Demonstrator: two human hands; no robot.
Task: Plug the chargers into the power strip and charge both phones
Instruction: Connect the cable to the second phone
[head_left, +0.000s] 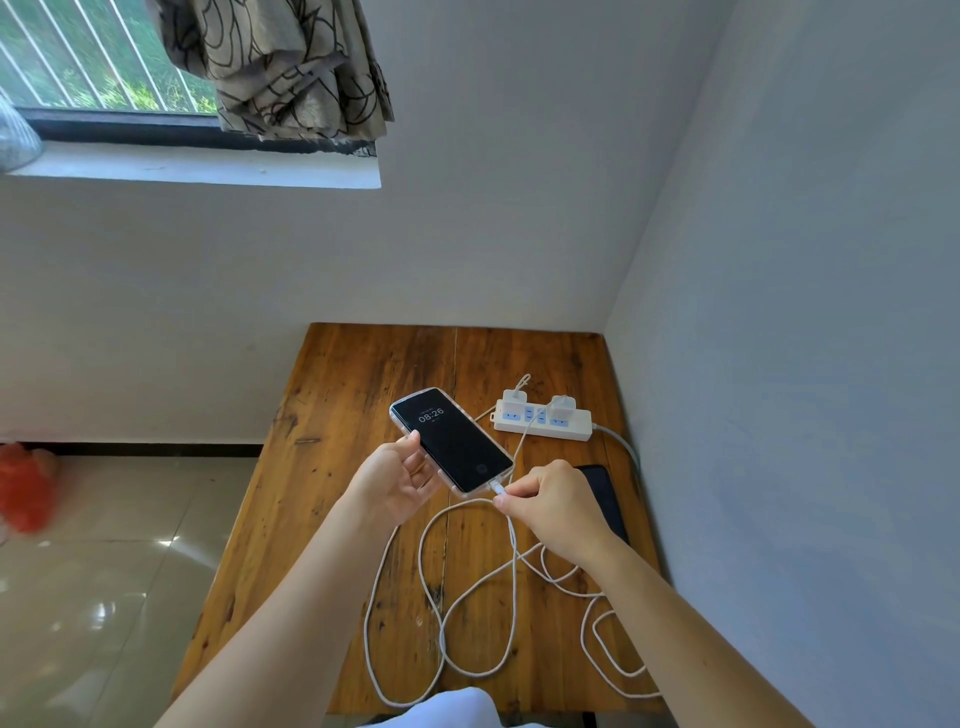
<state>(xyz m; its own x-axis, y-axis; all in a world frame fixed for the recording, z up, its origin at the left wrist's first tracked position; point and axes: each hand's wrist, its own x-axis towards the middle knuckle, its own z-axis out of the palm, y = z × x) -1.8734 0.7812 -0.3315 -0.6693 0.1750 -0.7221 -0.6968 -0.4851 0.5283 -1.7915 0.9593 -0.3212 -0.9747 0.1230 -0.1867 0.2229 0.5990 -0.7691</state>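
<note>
My left hand (397, 486) holds a phone (449, 439) in a clear case above the wooden table (332, 467); its screen is lit and reads 08:26. My right hand (558, 506) pinches the white cable's plug (497, 488) at the phone's bottom edge. A white power strip (543, 420) lies behind, with two white chargers, one (514, 400) on the left and one (560, 406) on the right, plugged in. A second, dark phone (605, 499) lies on the table, partly hidden under my right hand. White cables (467, 623) loop across the near half of the table.
The table stands in a corner, with walls behind and to the right. The strip's grey cord (626, 447) runs off toward the right wall. Tiled floor lies to the left, with a red object (26, 488) on it. A window and curtain are above.
</note>
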